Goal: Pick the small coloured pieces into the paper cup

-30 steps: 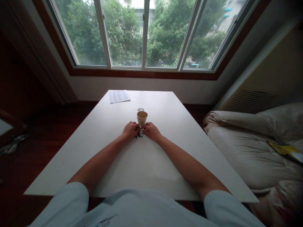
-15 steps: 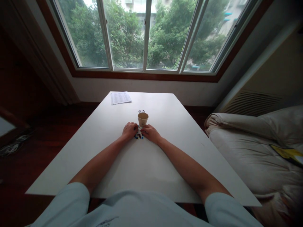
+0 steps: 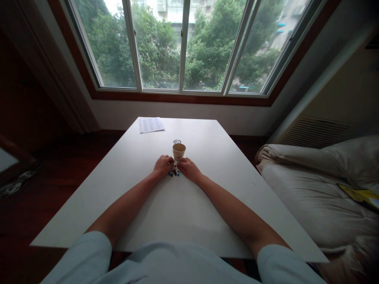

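Observation:
A small tan paper cup stands upright on the white table. Just in front of it lies a little heap of small blue and dark pieces. My left hand rests on the table at the left of the heap, fingers curled inward and touching the pieces. My right hand lies at the right of the heap, fingers bent toward it. Both hands are too small in view to show whether any piece is pinched.
A small round ring-like thing lies behind the cup. A printed sheet of paper sits at the table's far left corner. A sofa with pale bedding stands at the right. A wide window is ahead.
Both hands stay at the heap, with the fingers shifting slightly among the pieces. The view has tilted a little, so everything sits lower in the picture.

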A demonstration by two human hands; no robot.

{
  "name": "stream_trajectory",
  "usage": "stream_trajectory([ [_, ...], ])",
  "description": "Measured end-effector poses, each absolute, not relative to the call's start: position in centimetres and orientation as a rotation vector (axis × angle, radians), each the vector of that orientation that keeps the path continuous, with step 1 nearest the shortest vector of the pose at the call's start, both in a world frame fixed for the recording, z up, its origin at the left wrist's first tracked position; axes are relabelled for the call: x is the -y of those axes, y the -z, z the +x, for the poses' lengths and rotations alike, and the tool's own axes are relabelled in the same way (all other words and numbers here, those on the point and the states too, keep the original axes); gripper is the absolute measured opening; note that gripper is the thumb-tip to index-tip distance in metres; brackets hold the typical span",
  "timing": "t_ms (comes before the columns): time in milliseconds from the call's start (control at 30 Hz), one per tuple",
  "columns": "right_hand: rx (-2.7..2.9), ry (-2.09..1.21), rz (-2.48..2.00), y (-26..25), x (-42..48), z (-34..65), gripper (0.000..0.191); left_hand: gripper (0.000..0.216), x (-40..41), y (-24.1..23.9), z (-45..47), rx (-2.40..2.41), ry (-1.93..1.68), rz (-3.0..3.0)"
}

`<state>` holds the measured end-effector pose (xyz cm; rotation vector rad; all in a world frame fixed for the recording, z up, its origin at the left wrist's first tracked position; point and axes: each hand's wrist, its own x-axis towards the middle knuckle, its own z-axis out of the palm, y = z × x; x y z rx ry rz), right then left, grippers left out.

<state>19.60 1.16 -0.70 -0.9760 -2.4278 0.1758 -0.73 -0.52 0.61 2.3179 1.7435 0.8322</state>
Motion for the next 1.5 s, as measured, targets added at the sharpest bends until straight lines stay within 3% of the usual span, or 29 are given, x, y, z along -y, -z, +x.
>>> stream_trajectory([
  [567,2.410,-0.231,-1.003,0.2,-0.6,19.7,0.029,0.019,0.7,-0.3,-0.7,-1.661,-0.873,2.420],
  [1500,2.478,-0.169,-1.044,-0.2,-0.2,19.4,0.028,0.019,-0.3,-0.2,-1.5,-1.741,-0.925,2.259],
])
